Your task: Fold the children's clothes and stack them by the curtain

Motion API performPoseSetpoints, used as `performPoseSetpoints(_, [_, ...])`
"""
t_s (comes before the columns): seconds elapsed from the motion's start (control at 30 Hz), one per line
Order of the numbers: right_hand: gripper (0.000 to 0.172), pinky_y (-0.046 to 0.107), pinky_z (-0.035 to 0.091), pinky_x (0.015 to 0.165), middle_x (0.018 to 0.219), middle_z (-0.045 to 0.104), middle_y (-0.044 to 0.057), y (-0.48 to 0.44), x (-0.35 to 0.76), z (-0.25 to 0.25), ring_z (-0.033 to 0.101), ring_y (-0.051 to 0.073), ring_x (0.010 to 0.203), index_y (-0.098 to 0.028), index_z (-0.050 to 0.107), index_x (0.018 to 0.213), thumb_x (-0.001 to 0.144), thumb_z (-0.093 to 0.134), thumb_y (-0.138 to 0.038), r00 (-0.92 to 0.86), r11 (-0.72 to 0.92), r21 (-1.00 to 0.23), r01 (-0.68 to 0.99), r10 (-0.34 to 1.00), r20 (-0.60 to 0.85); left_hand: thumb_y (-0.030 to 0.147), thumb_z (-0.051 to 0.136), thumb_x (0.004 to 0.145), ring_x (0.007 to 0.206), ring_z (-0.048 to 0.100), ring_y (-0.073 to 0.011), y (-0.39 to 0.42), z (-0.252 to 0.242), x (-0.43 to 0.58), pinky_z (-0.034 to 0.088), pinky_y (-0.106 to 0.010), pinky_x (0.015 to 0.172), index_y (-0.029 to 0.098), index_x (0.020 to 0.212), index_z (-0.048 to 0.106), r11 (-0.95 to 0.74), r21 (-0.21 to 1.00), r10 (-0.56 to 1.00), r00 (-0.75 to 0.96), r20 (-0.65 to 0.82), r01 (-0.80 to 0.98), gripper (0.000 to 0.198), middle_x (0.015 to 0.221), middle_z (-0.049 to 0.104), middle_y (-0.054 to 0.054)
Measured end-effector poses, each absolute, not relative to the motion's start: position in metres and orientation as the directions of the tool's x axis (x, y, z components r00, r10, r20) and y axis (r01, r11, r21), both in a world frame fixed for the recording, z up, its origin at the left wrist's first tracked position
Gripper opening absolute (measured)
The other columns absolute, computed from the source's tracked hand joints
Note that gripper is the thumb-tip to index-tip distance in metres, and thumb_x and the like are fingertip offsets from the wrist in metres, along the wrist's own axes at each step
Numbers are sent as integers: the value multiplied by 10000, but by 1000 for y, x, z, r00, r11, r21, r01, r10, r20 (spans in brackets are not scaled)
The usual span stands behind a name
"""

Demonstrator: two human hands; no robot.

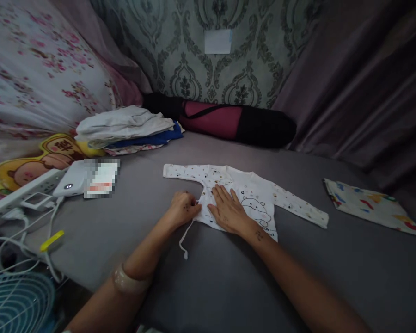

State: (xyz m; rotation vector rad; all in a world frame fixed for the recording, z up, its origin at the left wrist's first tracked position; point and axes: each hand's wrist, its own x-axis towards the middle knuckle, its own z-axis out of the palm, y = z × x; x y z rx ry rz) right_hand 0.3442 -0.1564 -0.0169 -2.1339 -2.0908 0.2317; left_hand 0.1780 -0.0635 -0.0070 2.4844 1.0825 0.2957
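A small white baby shirt [241,180] with a printed animal and speckled sleeves lies spread out on the grey sheet [208,282]. Its sleeves stretch to either side. My left hand [183,209] is closed at the shirt's left side edge, fingers pinched on the fabric near a tie. From there a thin white tie string [182,241] hangs down onto the sheet. Flat on the shirt's front rests my right hand [228,210], fingers stretched out and covering part of the fabric. A bangle circles my left forearm.
Folded clothes [125,127] are stacked at the back left, beside a long black and maroon bag [211,119] along the wall. A patterned folded cloth [374,208] lies right. At left are a power strip [21,199], white device [71,178], cables and a blue fan [17,303].
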Motion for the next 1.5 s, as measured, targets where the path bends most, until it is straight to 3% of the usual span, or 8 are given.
performPoseSetpoints(0.37, [646,479,80,1180,1566,199,125,-156,343,-32,142,252,1455,-65,288,1487,978,257,-461,47,-34,-195,980,997,64,335,586,758,666,498,-149,-51,-13,166,383,-266,633,146,630,659,-575,463,747,664,-39,675,239,695,604,-50])
performPoseSetpoints(0.6, [644,466,60,1182,1567,206,134,-159,340,-26,131,243,1457,-62,293,1484,978,265,-460,62,-46,-254,966,996,58,571,523,708,531,379,-114,-41,8,155,270,-244,499,173,585,547,-405,588,663,668,-338,700,417,543,448,25])
performPoseSetpoints(0.77, [653,463,52,1182,1572,188,134,-161,341,-24,126,246,1457,-62,276,1488,974,276,-465,64,-45,-295,954,996,57,640,584,662,576,451,-134,-29,24,127,334,-236,524,182,664,562,-291,684,617,678,-400,669,458,596,509,25])
performPoseSetpoints(0.93, [665,470,47,1182,1571,192,140,-163,342,-24,117,246,1458,-62,281,1485,971,269,-483,62,-42,-330,943,997,51,625,572,729,707,561,-178,-26,40,96,456,-270,668,200,729,640,-296,712,652,680,-337,636,431,720,629,-20])
performPoseSetpoints(1.1, [674,479,35,1181,1574,175,149,-164,344,-21,106,255,1460,-66,265,1492,965,282,-485,49,-33,-375,926,998,32,633,591,672,596,539,-164,-26,60,94,434,-255,550,200,699,652,-304,619,796,550,-253,724,438,645,638,-28])
performPoseSetpoints(1.2, [688,498,61,1175,1582,138,143,-165,349,-11,87,257,1462,-83,215,1509,970,251,-509,6,-1,-455,891,1000,9,596,548,715,575,531,-153,-32,67,126,398,-238,514,183,720,652,-404,561,837,539,-91,722,426,629,635,-29])
performPoseSetpoints(1.33, [664,466,92,1180,1582,164,122,-173,370,8,96,220,1463,-92,202,1514,988,168,-497,55,-25,-555,832,998,38,525,471,832,626,567,-149,-50,62,190,428,-244,579,157,878,658,-627,564,705,700,117,537,415,706,654,-38])
performPoseSetpoints(1.5, [575,422,193,1169,1539,296,141,-210,416,12,226,219,1434,-89,364,1451,984,260,-408,208,-124,-495,860,971,118,463,492,887,802,591,-162,-69,45,228,466,-295,718,158,1181,561,-844,446,462,825,326,297,429,1131,593,-129])
